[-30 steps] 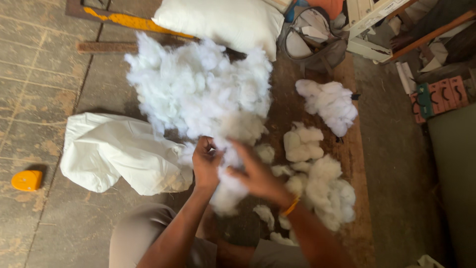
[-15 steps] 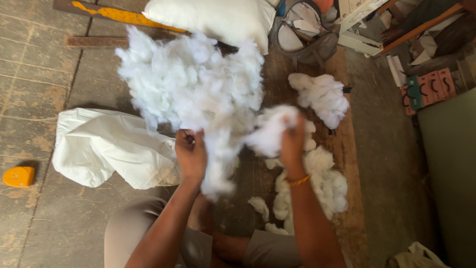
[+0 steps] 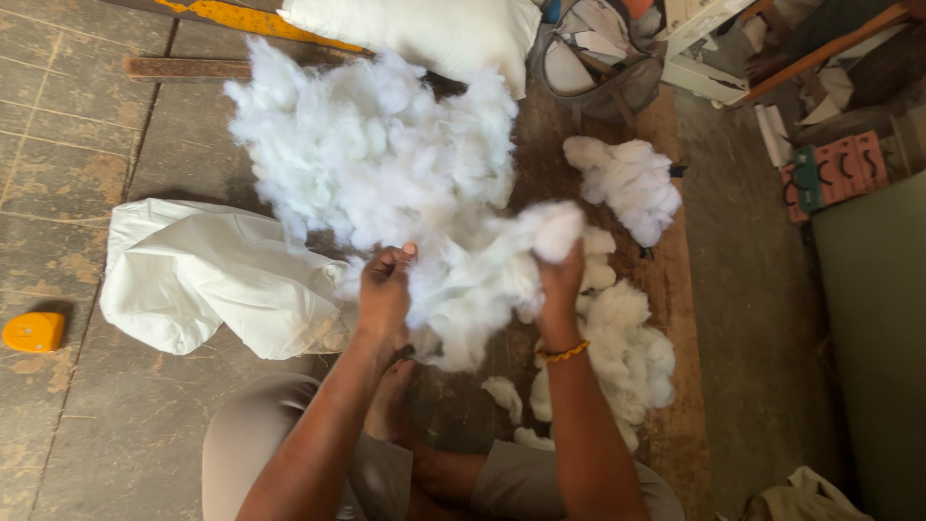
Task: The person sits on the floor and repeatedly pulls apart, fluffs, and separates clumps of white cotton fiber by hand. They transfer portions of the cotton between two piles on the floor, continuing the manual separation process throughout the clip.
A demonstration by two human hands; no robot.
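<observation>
I sit on the floor with both hands gripping one clump of white fibre stuffing (image 3: 482,280). My left hand (image 3: 384,289) pinches its left end. My right hand (image 3: 559,287), with an orange bead bracelet at the wrist, holds its right end, stretching the clump between them. Behind it rises a large pile of the same white stuffing (image 3: 371,145). An empty white fabric pillow cover (image 3: 207,275) lies crumpled on the floor to the left of my left hand. Smaller tufts of stuffing (image 3: 627,347) lie to the right of my right arm.
A filled white pillow (image 3: 424,29) lies at the top. A separate lump of stuffing (image 3: 627,183) sits at the right. A small orange object (image 3: 34,331) rests at the far left. A yellow bar (image 3: 251,17), a grey bag (image 3: 598,58) and clutter line the top and right.
My hands rose and moved apart, pulling the clump of stuffing wider between them. The right hand went from beside the left hand out to the right.
</observation>
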